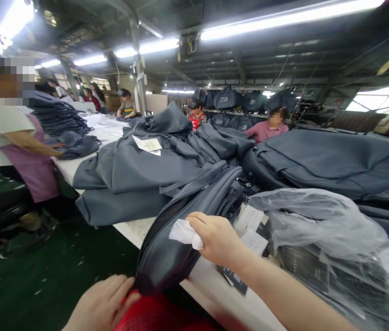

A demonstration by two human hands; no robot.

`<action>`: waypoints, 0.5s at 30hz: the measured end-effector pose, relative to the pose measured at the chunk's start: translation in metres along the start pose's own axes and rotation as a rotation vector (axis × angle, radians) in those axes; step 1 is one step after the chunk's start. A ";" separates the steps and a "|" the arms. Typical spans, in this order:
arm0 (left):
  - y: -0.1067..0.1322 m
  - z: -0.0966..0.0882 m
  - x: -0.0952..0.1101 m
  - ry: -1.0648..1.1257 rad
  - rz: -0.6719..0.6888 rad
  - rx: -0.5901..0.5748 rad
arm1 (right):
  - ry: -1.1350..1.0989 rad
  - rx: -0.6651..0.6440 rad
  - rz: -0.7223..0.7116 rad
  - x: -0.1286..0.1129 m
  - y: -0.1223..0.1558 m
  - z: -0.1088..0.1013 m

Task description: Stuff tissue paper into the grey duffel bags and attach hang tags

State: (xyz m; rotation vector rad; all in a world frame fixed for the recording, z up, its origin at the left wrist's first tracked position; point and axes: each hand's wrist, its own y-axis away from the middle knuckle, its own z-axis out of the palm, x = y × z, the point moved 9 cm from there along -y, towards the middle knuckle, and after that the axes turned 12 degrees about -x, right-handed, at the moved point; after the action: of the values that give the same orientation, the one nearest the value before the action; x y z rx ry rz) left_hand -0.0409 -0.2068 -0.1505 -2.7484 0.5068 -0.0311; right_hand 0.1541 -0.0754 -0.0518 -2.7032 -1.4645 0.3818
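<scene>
A grey-blue bag (180, 220) hangs over the near edge of the white table (135, 230), its zip edge facing me. My right hand (217, 239) is closed on a small crumpled white cloth (185, 232) and holds it against the bag's side. My left hand (103, 303) lies low at the bag's bottom corner, fingers stretched out and touching the fabric just above my red clothing (156, 317).
Heaps of grey-blue bags (153, 165) cover the long table, with a clear plastic wrap (318, 225) and paper tags (251, 220) to my right. A person in a purple apron (32, 161) stands at the left by a stack of bags. Several people work further back.
</scene>
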 end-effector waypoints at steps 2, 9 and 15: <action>-0.031 -0.019 -0.021 0.160 -0.202 -0.006 | 0.092 0.052 -0.027 -0.014 -0.008 -0.021; -0.155 -0.007 0.010 0.951 -0.121 -0.443 | 0.058 -0.176 -0.151 -0.036 -0.024 -0.017; -0.161 0.029 0.033 0.997 -0.056 -0.580 | -0.078 -0.400 -0.154 -0.037 0.019 0.003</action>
State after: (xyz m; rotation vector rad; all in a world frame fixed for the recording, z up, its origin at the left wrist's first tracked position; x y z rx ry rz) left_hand 0.0477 -0.0679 -0.1244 -3.1188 0.7569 -1.5300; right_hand 0.1498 -0.1168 -0.0507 -2.8606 -1.9427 0.2051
